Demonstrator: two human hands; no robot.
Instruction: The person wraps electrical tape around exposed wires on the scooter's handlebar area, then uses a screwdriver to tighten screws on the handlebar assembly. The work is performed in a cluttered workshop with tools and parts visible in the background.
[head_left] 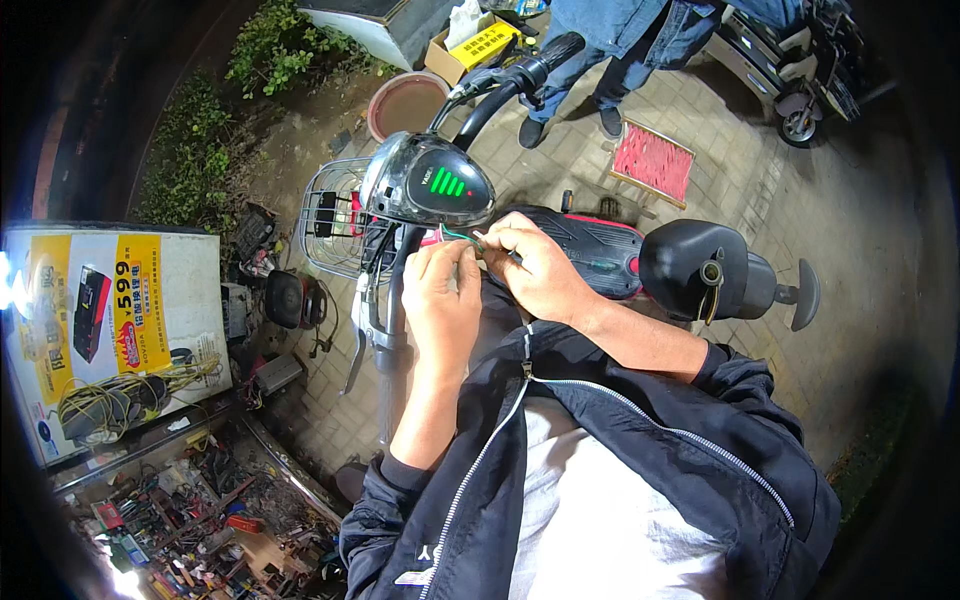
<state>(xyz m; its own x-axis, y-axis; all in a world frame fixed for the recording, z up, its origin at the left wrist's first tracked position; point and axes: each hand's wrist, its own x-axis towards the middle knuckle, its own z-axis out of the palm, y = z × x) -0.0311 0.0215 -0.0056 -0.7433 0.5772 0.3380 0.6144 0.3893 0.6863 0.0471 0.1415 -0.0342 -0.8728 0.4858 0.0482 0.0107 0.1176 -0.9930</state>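
Both my hands meet just below the scooter's display housing (440, 185), a dark oval panel with lit green bars. A thin green wire (455, 235) runs from under the housing to my fingertips. My left hand (442, 290) pinches at the wire with thumb and forefinger. Close beside it, my right hand (530, 255) has its fingers curled round the wire's end; the exact point of contact is hidden by the fingers. Below the housing the handlebar (392, 350) with its brake lever extends toward me. The black seat (695, 262) is to the right.
A wire basket (335, 215) is at the scooter's front. At left stands a white-and-yellow printed board (130, 320) with coiled cable on it, above a tray of tools and parts (220, 520). A person (610, 50) stands beyond the far handlebar, near a red woven stool (653, 163).
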